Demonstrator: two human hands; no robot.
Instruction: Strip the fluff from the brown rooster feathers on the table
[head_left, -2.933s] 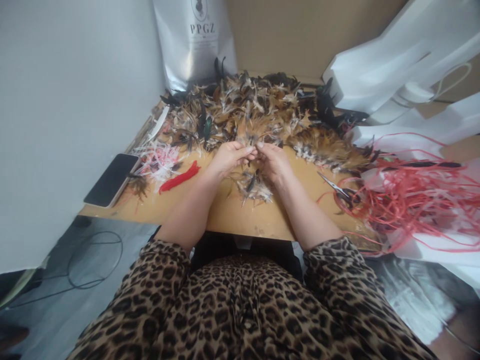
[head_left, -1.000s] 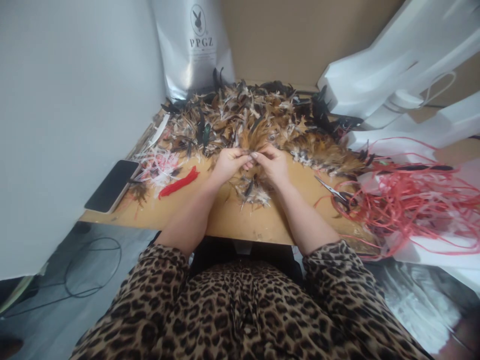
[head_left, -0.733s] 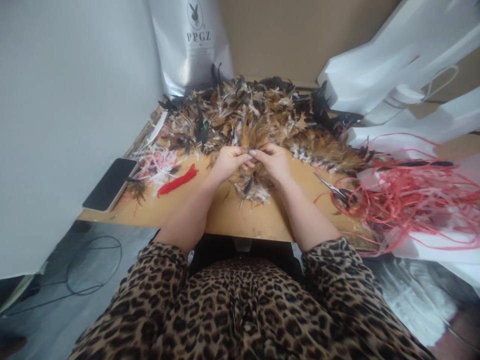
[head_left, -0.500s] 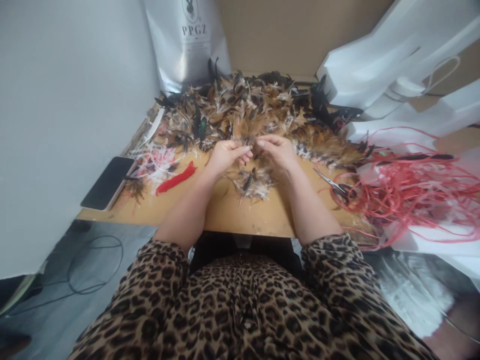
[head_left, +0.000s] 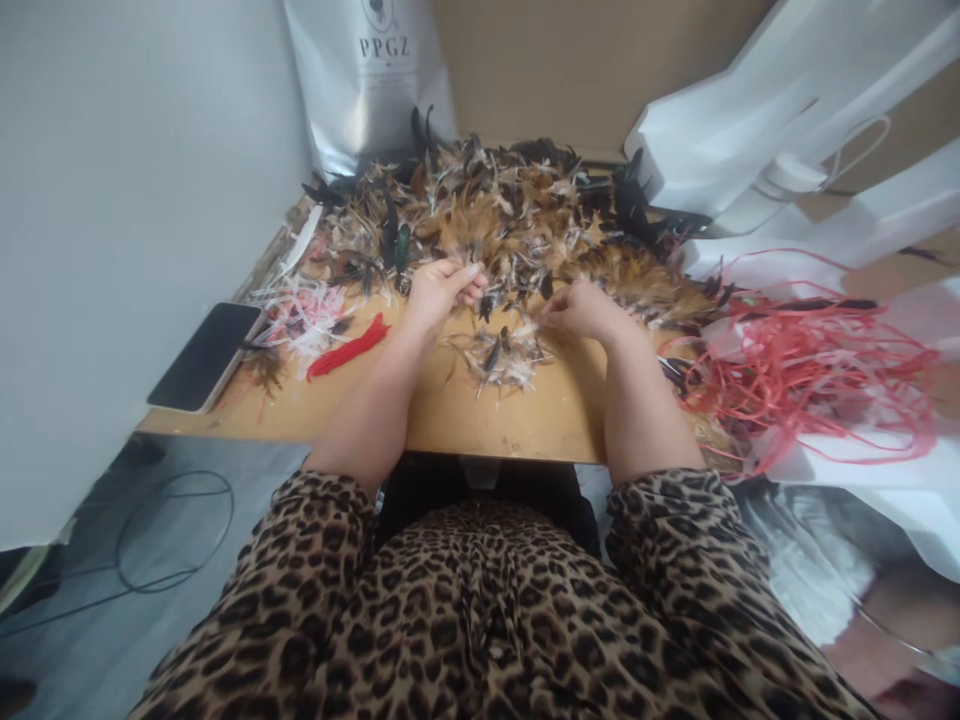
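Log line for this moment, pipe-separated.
left hand: fingers pinching brown feather tuft | right hand: near small feather pile | red bundle: on table, left of hands

silver bag (head_left: pixel 375 115) | reads "PPGZ" (head_left: pixel 385 47) | oval emblem (head_left: pixel 378 12) above | smaller print (head_left: pixel 389 78) below illegible

Mottled brown, black and white across the feather pile (head_left: pixel 517 200); tan over the counter (head_left: pixel 480 425); bright red on the bundle (head_left: pixel 346 347); pinkish red through the ribbon tangle (head_left: pixel 817 375); leopard-spotted in brown and black over the shirt (head_left: pixel 487 620).

Near tabletop (head_left: pixel 495 428) between the forearms (head_left: pixel 367 405) is passable; the feather pile (head_left: pixel 517 200) (wide, bristling) bars the back.
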